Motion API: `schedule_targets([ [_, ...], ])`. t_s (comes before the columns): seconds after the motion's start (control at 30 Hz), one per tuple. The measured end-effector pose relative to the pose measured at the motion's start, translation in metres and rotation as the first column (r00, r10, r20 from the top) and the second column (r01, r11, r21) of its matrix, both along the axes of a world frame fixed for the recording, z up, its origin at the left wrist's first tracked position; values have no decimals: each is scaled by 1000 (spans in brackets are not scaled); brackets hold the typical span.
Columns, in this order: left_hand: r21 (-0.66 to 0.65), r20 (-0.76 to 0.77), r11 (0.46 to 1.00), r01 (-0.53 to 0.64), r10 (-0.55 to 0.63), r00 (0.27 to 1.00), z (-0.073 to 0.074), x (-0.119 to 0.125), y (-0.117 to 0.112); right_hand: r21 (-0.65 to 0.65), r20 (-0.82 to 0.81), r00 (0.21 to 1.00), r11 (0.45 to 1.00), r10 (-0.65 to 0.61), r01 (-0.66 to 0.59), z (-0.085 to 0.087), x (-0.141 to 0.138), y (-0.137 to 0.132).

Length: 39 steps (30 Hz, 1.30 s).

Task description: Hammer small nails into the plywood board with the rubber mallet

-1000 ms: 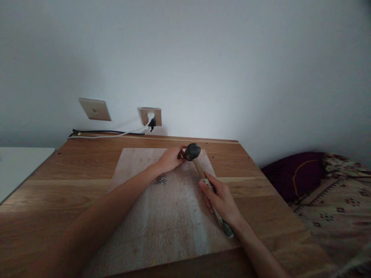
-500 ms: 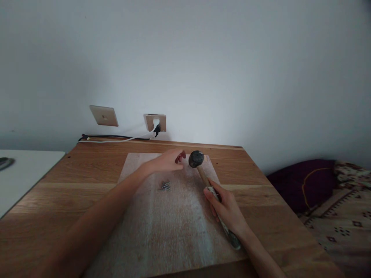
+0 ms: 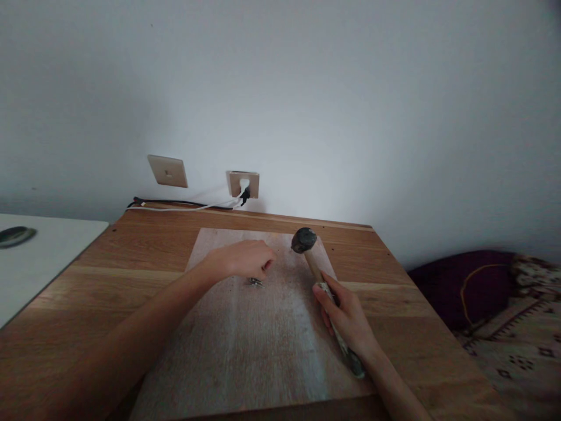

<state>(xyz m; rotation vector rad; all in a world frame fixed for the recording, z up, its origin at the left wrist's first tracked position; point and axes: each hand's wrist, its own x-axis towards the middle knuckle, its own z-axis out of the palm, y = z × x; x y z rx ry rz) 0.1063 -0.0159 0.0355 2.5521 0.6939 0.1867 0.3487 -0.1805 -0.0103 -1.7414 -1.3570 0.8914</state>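
The right hand has its fingers closed around the pale wooden handle of the hammer. The hammer has a dark, rounded metal head and a worn, stained lower end, and it lies slanted over the right part of the pale board, with the head toward the wall. The left hand is palm down, its fingers curled over a small heap of grey nails on the board; whether they pinch one I cannot tell.

Single head view, close, looking forward-down over table toward wall
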Motion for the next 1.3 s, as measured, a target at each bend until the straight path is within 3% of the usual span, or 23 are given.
schedule_targets([
  [0.13, -30, 246, 999, 22, -14, 969, -10, 6, 21, 29, -70, 997, 1000, 8, -6, -2, 1, 4],
  [0.23, -123, 380, 988, -98, 138, 915, -30, 16, 33, 31, -131, 991, 999, 19, -16, 8, -1, 9],
  [0.3, -139, 408, 977, -159, 203, 890, -44, 21, 35, 19, -188, 982, 1000, 14, -11, 18, -5, 15],
  [0.43, -59, 396, 979, -193, 201, 896, -59, 25, 31, 36, -269, 963, 999, 17, -7, 31, -17, 26],
  [0.7, 99, 325, 966, -238, 195, 925, -60, 28, 26, 72, -247, 969, 997, -6, 25, 6, -29, 32],
  [0.93, 16, 377, 978, -209, 188, 907, -67, 30, 32, 68, -206, 978, 998, 4, 10, 3, -27, 25],
  [1.17, -142, 430, 963, -230, 269, 861, -71, 32, 37, 24, -159, 987, 1000, 13, -9, -1, -19, 16],
  [1.3, -153, 446, 966, -209, 257, 857, -72, 30, 37, 22, -171, 985, 999, 35, -31, 0, -22, 14],
])
